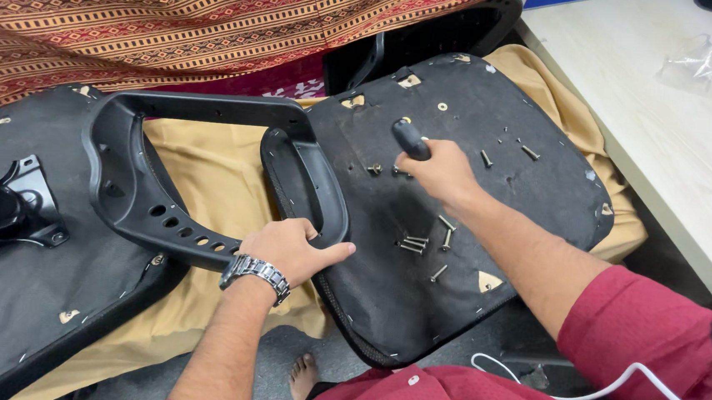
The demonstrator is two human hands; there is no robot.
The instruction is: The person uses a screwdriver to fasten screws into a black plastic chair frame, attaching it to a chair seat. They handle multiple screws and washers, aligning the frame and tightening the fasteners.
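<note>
My left hand (292,250), with a metal watch on the wrist, grips the lower bar of a black plastic chair armrest (166,162) that lies across two upturned seat panels. My right hand (441,174) is closed around a black-handled screwdriver (411,139), held upright over the underside of the right seat panel (531,204). Several loose screws (420,244) lie on that panel just below my right hand, and a few more screws (505,152) lie to its right.
A second black seat panel (23,302) with a metal bracket (13,201) lies at the left. Tan cloth (215,190) covers the floor under the parts. A patterned red fabric (177,12) lies behind, a pale desk (678,139) stands at right, and a white cable (610,385) crosses my lap.
</note>
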